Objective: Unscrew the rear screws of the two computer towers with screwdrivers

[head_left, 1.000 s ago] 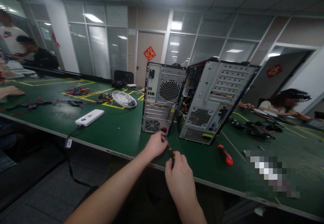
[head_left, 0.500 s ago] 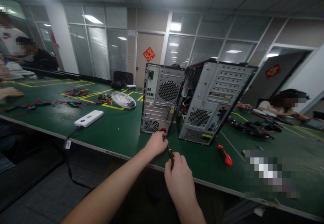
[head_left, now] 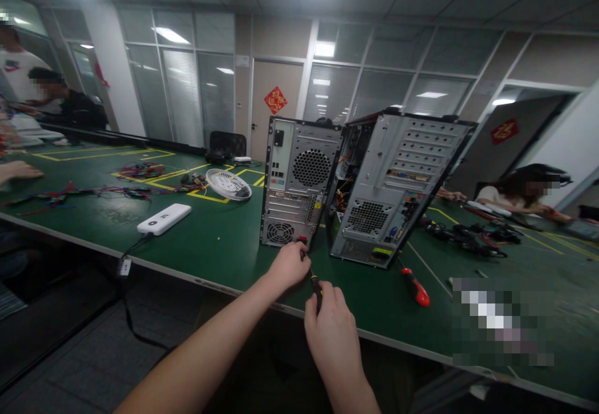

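In my right hand [head_left: 333, 333] is a screwdriver [head_left: 317, 290] with a black and yellow handle, its shaft pointing up and away from me. My left hand [head_left: 291, 265] is closed in a pinch at the far end of that shaft, low in front of the smaller computer case [head_left: 286, 214]. What its fingertips hold is too small to make out. The smaller case stands upright with its back panel facing me. Just to its right stands a larger computer case [head_left: 374, 202], its side open and wires showing inside.
A red-handled screwdriver [head_left: 415, 288] lies right of the cases on the green table [head_left: 224, 245]. Black cables [head_left: 468, 236] are bundled farther right. To the left are a white power bank [head_left: 165, 219], a white basket [head_left: 228, 185] and loose wires [head_left: 93, 194]. Other people sit at both sides.
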`<state>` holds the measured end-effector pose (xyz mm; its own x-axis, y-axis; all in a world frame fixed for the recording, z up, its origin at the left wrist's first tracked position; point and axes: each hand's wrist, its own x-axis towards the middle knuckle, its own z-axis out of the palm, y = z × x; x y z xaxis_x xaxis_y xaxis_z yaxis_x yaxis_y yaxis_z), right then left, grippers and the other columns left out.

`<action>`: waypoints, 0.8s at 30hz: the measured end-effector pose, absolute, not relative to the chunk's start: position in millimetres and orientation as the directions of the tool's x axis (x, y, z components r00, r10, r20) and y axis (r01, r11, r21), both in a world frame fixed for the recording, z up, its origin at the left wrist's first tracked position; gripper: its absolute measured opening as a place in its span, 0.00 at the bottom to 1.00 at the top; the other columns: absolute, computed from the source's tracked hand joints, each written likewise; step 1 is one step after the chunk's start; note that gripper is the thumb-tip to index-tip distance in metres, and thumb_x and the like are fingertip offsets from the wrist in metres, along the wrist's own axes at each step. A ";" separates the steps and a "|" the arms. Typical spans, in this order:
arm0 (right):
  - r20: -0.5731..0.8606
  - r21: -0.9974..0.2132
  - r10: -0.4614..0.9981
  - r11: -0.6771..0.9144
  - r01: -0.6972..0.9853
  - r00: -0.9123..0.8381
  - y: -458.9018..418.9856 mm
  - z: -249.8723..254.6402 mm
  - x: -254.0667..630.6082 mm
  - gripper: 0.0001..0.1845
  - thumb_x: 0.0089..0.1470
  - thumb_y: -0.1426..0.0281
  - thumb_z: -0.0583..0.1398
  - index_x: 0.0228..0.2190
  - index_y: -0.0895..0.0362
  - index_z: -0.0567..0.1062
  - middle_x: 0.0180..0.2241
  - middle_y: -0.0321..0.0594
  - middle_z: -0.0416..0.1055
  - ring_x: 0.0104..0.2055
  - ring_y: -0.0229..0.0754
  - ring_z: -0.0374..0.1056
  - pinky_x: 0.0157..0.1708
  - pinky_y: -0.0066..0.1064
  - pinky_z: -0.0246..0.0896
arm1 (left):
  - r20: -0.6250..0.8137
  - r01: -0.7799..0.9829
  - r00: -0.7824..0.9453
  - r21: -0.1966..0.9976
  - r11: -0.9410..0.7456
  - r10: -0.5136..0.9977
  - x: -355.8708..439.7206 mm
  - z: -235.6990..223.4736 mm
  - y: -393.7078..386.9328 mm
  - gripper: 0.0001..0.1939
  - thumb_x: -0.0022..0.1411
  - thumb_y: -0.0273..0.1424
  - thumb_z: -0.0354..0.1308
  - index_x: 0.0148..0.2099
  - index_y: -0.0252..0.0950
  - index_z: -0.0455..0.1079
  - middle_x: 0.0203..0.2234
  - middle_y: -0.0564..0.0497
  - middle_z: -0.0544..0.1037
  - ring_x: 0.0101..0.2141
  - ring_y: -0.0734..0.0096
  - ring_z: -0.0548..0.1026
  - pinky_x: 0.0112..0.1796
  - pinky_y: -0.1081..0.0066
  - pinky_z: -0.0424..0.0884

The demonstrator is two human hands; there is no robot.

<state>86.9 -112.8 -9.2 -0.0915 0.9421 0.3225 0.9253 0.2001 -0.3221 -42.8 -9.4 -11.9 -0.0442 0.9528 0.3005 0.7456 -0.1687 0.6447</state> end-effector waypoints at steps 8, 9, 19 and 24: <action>0.314 -0.329 0.946 0.191 0.925 -0.084 -113.3 -6.8 86.7 0.10 0.67 0.74 0.54 0.47 0.57 0.72 0.41 0.43 0.72 0.39 0.44 0.75 0.34 0.30 0.61 | 0.299 0.729 -0.058 0.665 -0.165 0.952 -43.6 -14.9 -8.3 0.14 0.62 0.26 0.57 0.49 0.33 0.77 0.41 0.44 0.82 0.43 0.63 0.79 0.51 0.67 0.71; 0.314 -0.334 0.946 0.191 0.923 -0.082 -113.4 -7.1 86.7 0.10 0.67 0.74 0.54 0.47 0.58 0.72 0.41 0.43 0.72 0.39 0.44 0.75 0.34 0.31 0.61 | 0.304 0.726 -0.057 0.667 -0.169 0.951 -43.7 -15.4 -8.4 0.14 0.62 0.27 0.57 0.49 0.34 0.77 0.41 0.44 0.82 0.43 0.63 0.79 0.50 0.67 0.71; 0.320 -0.339 0.944 0.199 0.920 -0.087 -112.0 -8.8 86.4 0.10 0.67 0.74 0.53 0.47 0.58 0.72 0.40 0.43 0.73 0.39 0.44 0.75 0.35 0.31 0.62 | 0.308 0.667 -0.114 0.728 -0.157 0.945 -44.0 -17.8 -10.5 0.12 0.60 0.26 0.59 0.48 0.33 0.74 0.39 0.45 0.82 0.42 0.64 0.79 0.46 0.68 0.72; 0.317 -0.342 0.944 0.201 0.918 -0.089 -113.0 -7.5 86.4 0.09 0.67 0.75 0.54 0.46 0.58 0.72 0.40 0.43 0.73 0.40 0.45 0.75 0.35 0.31 0.61 | 0.283 0.647 -0.131 0.751 -0.134 0.950 -44.5 -18.4 -11.2 0.12 0.59 0.27 0.60 0.47 0.33 0.73 0.40 0.45 0.82 0.41 0.64 0.79 0.45 0.68 0.71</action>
<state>86.4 -113.0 -7.5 -0.0886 0.9444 0.3166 0.9178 0.2009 -0.3425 -44.5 -11.2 -18.4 -0.1314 0.9501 0.2830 0.6467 -0.1342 0.7508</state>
